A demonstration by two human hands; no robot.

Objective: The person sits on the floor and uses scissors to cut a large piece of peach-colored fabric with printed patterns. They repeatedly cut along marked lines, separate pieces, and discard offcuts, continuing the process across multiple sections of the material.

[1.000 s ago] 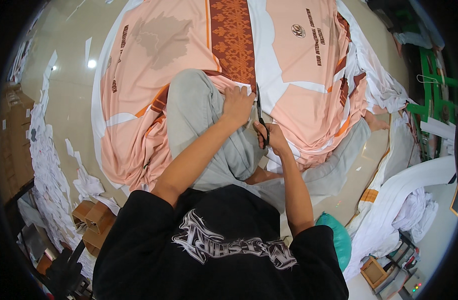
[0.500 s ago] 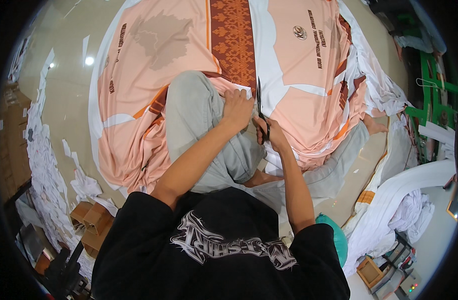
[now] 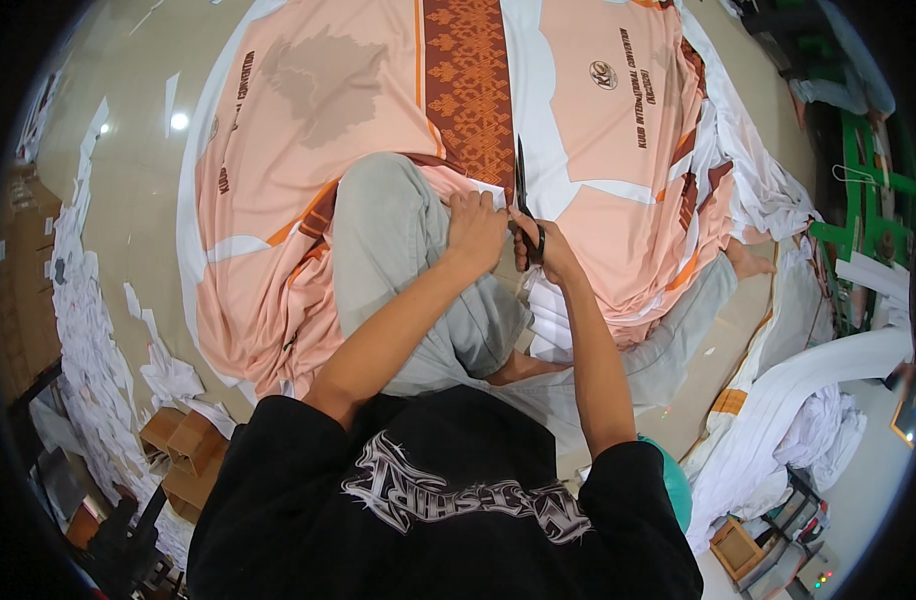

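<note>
Across my lap and the floor lies peach fabric [image 3: 308, 150] with white margins, printed logos and a rust patterned band [image 3: 463, 80]. My left hand [image 3: 475, 228] pinches its edge just below the band, fingertips on a white strip, beside my raised grey-trousered knee. Right of it, my right hand [image 3: 538, 245] grips black scissors [image 3: 520, 170], blades pointing up along the border between the band and the white margin. The cloth under my left fingers is partly hidden.
Paper scraps [image 3: 88, 350] and cardboard boxes [image 3: 188, 450] lie at left. At right are a green metal frame [image 3: 858, 170], a long white fabric roll [image 3: 828, 370] and a teal bag [image 3: 663, 480]. Another person's leg [image 3: 833, 90] shows at the upper right.
My right hand and the scissors have moved up along the fabric, closer to my left fingers. My left hand stays on the cloth, nearly still.
</note>
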